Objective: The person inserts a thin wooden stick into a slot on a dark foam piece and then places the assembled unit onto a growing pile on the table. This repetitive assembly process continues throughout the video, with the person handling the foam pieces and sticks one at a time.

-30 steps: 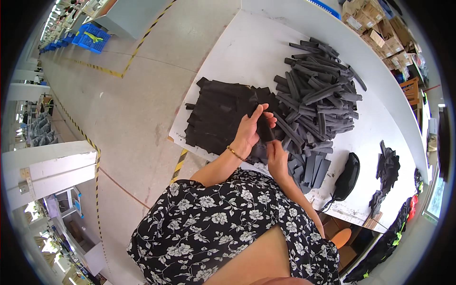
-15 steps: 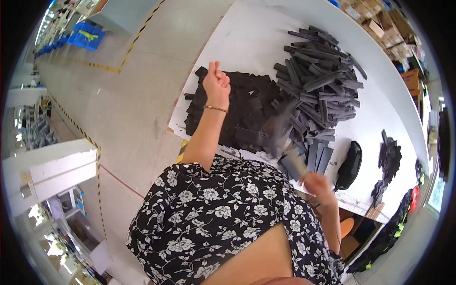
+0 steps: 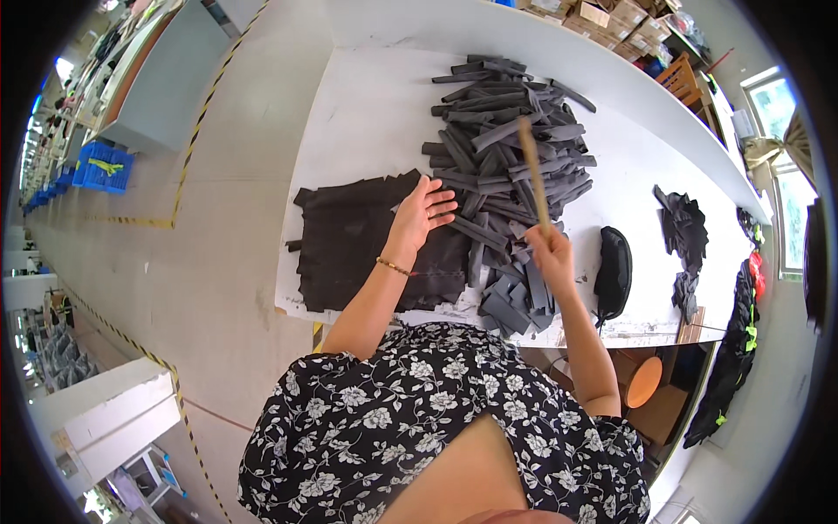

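Note:
My left hand [image 3: 421, 215] is open, its fingers stretched out and apart, over the upper right edge of a large dark sheet-like layer [image 3: 349, 244] on the white table. Whether it touches the layer I cannot tell. My right hand [image 3: 551, 255] is closed round the lower end of a slim tan wooden stick [image 3: 534, 170]. The stick points away from me, above a heap of dark grey rolled strips [image 3: 497, 113]. Flat grey pieces [image 3: 509, 306] lie near the table's front edge, left of my right forearm.
A black pouch-like item [image 3: 614, 272] lies right of my right hand, and a dark crumpled bundle [image 3: 683, 227] farther right. A raised white wall [image 3: 628, 109] borders the table's far side. An orange round stool [image 3: 644, 382] stands under the front edge.
My view has shifted. My left hand has gone from curled to open fingers. My right hand has swung the stick up and away from the table's front edge. The dark layer now looks smoother.

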The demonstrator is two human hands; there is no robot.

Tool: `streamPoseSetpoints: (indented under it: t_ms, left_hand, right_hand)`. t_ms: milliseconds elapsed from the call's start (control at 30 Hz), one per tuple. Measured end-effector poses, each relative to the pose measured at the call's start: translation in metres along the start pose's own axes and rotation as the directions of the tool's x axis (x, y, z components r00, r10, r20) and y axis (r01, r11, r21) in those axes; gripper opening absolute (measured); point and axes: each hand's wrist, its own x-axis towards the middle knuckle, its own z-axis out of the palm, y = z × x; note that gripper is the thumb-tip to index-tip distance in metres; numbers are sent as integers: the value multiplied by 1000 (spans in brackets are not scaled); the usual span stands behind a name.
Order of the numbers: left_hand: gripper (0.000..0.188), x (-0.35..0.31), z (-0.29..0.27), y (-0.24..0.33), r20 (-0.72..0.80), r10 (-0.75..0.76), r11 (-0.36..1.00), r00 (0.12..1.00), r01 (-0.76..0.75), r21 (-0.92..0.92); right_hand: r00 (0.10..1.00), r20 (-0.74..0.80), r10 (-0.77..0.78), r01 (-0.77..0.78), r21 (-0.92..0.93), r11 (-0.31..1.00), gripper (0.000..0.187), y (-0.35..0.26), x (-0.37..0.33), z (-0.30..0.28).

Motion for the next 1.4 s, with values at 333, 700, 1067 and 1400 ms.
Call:
streamPoseSetpoints:
  t_ms: [333,700,1067,1400]
  left_hand:
    - [35,-5,-27,-41,-14,9,959,1000,-5,283]
    - [26,-21,-34,-12,-35,214,859,976,-172,482]
    - [40,0,126,65,440,476,505,762,-646,573]
    - [28,-76,64,-40,364,116,913,924,-243,327]
  right_hand:
    - [833,-367,-413,226,-456,861,27,-31,207,-43]
    - [836,-327,-440,179,-596,783,19,-10,326,-36]
    - [991,11,-136,127,286,950,15,-125,116,25]
    - [818,-550,-170,370,277,887,24,-95,157,69]
